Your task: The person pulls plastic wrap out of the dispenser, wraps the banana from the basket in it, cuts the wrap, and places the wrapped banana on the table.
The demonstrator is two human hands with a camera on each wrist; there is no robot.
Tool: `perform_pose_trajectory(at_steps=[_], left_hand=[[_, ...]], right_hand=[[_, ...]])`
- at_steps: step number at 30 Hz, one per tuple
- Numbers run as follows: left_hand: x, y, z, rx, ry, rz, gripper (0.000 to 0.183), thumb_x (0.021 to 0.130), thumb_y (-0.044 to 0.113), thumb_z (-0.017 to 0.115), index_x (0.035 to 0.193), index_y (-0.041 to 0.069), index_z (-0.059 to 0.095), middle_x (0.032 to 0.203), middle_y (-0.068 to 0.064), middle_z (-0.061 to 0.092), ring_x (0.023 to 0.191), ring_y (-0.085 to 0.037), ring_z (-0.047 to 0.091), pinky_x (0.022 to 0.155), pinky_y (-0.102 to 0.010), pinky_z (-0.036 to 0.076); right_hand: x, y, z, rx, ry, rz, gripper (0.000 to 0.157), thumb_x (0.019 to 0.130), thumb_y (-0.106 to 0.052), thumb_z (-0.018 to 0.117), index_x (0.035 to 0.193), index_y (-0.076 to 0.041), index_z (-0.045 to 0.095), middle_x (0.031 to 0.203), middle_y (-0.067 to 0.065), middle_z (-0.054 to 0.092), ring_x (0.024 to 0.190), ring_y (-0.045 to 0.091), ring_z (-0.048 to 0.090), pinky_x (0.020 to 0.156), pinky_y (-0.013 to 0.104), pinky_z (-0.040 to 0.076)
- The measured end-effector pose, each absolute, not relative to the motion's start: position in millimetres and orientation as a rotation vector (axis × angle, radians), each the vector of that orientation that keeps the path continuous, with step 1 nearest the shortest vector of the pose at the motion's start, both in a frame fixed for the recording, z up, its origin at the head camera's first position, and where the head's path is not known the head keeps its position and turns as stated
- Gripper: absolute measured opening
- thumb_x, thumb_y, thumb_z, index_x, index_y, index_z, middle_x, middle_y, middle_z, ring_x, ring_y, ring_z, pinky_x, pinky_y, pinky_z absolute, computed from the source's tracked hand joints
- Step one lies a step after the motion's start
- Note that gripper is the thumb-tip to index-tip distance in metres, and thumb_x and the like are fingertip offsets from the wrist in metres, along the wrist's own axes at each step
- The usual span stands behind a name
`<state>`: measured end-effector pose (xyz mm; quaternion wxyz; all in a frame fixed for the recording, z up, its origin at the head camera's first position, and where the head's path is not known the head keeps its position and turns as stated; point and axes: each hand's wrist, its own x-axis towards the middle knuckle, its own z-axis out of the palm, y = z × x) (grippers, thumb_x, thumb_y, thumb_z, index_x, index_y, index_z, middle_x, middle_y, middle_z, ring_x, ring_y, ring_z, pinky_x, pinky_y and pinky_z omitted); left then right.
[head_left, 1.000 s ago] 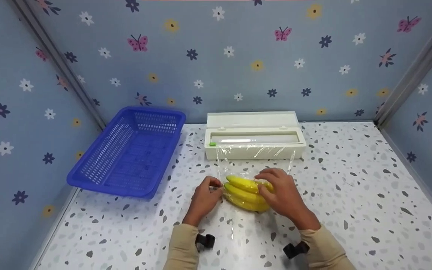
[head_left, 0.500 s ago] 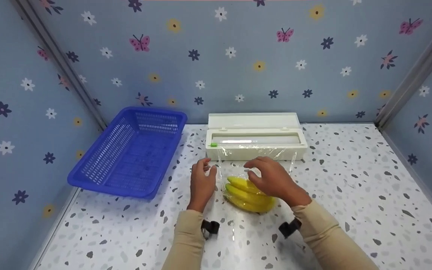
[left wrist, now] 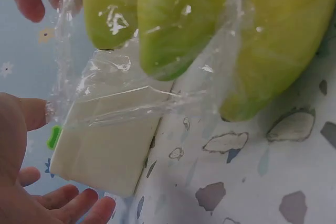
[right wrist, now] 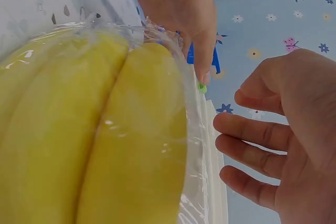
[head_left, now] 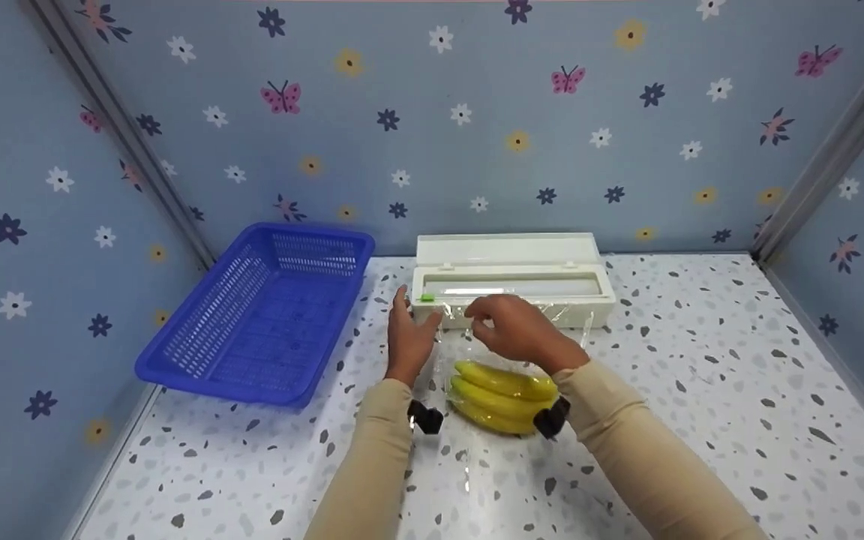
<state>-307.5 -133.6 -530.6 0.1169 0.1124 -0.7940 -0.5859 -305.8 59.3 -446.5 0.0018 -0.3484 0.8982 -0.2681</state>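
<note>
A bunch of yellow bananas [head_left: 503, 401] lies on the speckled table under clear cling film [left wrist: 121, 111]. The film runs from a white cling film dispenser [head_left: 511, 315] behind it, whose lid stands up. My left hand [head_left: 411, 345] is at the dispenser's left front corner, fingers extended, its thumb close to the green slider [right wrist: 202, 88] in the right wrist view. Over the stretched film, in front of the dispenser, my right hand [head_left: 513, 331] hovers with loosely bent fingers and nothing in them. Its wrist camera hides part of the bananas in the head view.
A blue plastic basket [head_left: 282, 337] with slotted sides stands on the left of the table. A flowered wall [head_left: 462, 112] rises behind the dispenser, with side panels at left and right.
Both hands have left the bananas and moved forward to the dispenser. The left hand's fingers have straightened. The bananas stay in place under the film.
</note>
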Motion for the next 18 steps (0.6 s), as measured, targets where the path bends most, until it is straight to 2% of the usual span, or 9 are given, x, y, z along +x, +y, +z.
perform_pose_trajectory(at_steps=[4,8,12,18], left_hand=[[-311,-133,-533,0.254,-2.378,-1.632,0.078,0.094,0.028,0.070,0.159,0.017,0.028,0.152,-0.018,0.040,0.138,-0.032,0.039,0.111,-0.049,0.034],[-312,-135,-535,0.234,-2.454,-1.544,0.073,0.093,0.029,0.071,0.157,0.018,0.035,0.147,-0.019,0.046,0.135,-0.034,0.043,0.109,-0.051,0.036],[-312,-137,-534,0.257,-2.489,-1.518,0.068,0.093,0.030,0.071,0.153,0.017,0.042,0.144,-0.020,0.049,0.133,-0.036,0.046,0.107,-0.052,0.037],[-314,-139,-533,0.254,-2.524,-1.457,0.067,0.092,0.034,0.072,0.152,0.021,0.045,0.140,-0.018,0.053,0.128,-0.036,0.051,0.103,-0.052,0.041]], right_hand=[[-314,53,-446,-1.073,2.820,-0.819,0.028,0.094,-0.011,0.055,0.114,-0.003,0.072,0.103,0.007,0.073,0.082,0.015,0.068,0.084,0.039,0.053],[-320,47,-447,-1.060,2.811,-0.833,0.029,0.095,-0.011,0.054,0.116,-0.001,0.071,0.101,0.007,0.073,0.076,0.015,0.068,0.082,0.040,0.054],[-326,43,-449,-1.080,2.803,-0.901,0.028,0.095,-0.010,0.055,0.115,0.000,0.071,0.104,0.009,0.073,0.087,0.020,0.068,0.081,0.041,0.055],[-336,40,-449,-1.025,2.784,-1.017,0.028,0.094,-0.007,0.055,0.115,0.002,0.071,0.103,0.012,0.072,0.086,0.023,0.067,0.079,0.043,0.055]])
